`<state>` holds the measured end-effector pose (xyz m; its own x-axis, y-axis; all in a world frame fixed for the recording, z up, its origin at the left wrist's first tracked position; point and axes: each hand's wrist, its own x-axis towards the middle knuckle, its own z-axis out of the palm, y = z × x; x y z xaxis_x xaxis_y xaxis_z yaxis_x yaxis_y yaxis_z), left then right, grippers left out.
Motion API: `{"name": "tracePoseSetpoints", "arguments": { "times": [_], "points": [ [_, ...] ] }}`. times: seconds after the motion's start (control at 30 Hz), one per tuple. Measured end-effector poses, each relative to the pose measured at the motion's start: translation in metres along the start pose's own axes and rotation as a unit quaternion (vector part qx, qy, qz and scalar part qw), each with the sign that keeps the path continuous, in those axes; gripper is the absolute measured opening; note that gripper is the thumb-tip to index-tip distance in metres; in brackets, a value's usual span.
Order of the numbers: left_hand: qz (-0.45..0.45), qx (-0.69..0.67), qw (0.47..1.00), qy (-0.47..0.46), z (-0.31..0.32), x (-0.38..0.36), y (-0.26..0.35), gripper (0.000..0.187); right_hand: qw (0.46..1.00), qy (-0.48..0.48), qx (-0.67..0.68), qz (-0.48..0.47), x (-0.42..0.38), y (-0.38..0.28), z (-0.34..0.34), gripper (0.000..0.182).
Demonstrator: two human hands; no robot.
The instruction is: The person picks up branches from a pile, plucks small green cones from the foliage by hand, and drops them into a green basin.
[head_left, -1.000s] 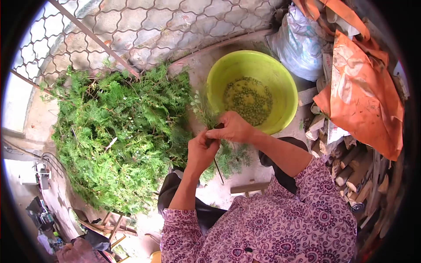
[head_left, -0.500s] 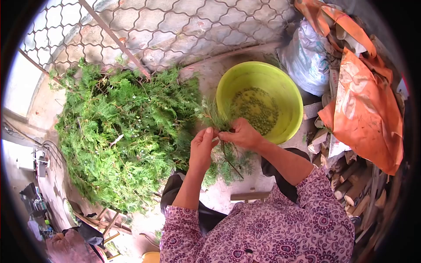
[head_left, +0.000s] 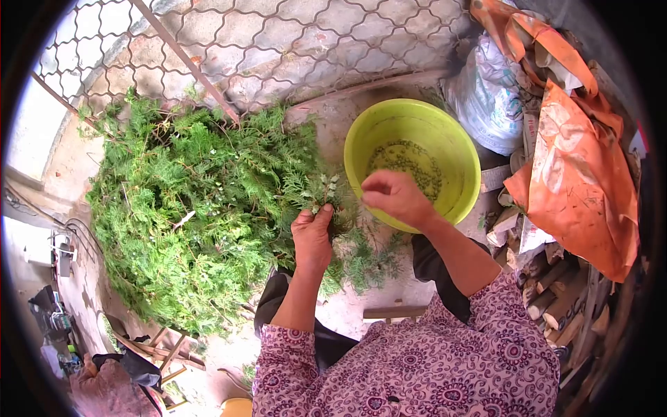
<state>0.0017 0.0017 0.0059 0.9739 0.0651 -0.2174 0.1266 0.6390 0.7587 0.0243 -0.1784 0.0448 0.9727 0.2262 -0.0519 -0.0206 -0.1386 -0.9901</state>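
My left hand (head_left: 313,233) pinches a green sprig (head_left: 324,193) bearing small pale berries, at the right edge of a large heap of green branches (head_left: 194,208). Over the near left rim of the yellow-green basin (head_left: 462,146), my right hand (head_left: 396,198) is held with its fingers curled together; whatever may be between them is too small to make out. Many small round green berries (head_left: 417,163) lie on the basin's bottom. Loose green twigs (head_left: 372,260) rest on the ground below my hands.
A metal lattice (head_left: 278,42) runs along the back. White sack (head_left: 490,97), orange sheet (head_left: 573,187) and stacked wood (head_left: 563,299) stand at the right. A low wooden stool edge (head_left: 396,312) shows before me; wooden frames (head_left: 167,351) lie lower left.
My right hand has come away from the sprig and moved right, over the basin's rim. My left hand still holds the sprig, whose tip now points more upright.
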Motion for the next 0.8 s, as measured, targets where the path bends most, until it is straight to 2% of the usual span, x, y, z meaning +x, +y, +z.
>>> {"name": "tracePoseSetpoints", "arguments": {
  "times": [0.03, 0.1, 0.23, 0.3, 0.53, 0.63, 0.7, 0.8],
  "points": [
    [-0.002, 0.000, 1.000, 0.001, 0.000, 0.000, -0.001, 0.007, 1.000, 0.000, 0.000, 0.002, 0.000, -0.002, -0.001, 0.015],
    [-0.020, 0.033, 0.999, -0.026, -0.002, -0.002, -0.002, 0.009, 0.995, -0.016, 0.096, 0.004, 0.000, -0.007, -0.001, 0.021],
    [-0.032, 0.051, 0.997, -0.051, -0.003, -0.003, -0.009, 0.011, 0.997, -0.027, 0.079, -0.005, -0.003, -0.008, 0.016, 0.026],
    [-0.007, 0.066, 0.996, -0.057, 0.005, -0.006, -0.008, 0.013, 0.999, 0.023, 0.041, -0.003, 0.001, 0.000, 0.019, 0.034],
    [-0.038, 0.059, 0.995, -0.074, 0.006, -0.009, -0.008, 0.013, 0.999, 0.011, 0.041, 0.001, 0.003, 0.007, 0.020, 0.033],
    [-0.040, 0.055, 0.995, -0.070, 0.006, -0.010, -0.007, 0.012, 0.998, 0.026, 0.048, -0.012, 0.001, 0.004, 0.022, 0.030],
    [-0.052, 0.040, 0.996, -0.065, 0.007, -0.011, -0.005, 0.011, 0.999, 0.003, 0.047, 0.000, 0.001, 0.005, 0.023, 0.025],
    [-0.013, 0.047, 0.998, -0.044, 0.011, -0.011, -0.007, 0.010, 0.999, 0.023, 0.023, -0.021, -0.002, 0.000, 0.027, 0.020]
  ]
}}
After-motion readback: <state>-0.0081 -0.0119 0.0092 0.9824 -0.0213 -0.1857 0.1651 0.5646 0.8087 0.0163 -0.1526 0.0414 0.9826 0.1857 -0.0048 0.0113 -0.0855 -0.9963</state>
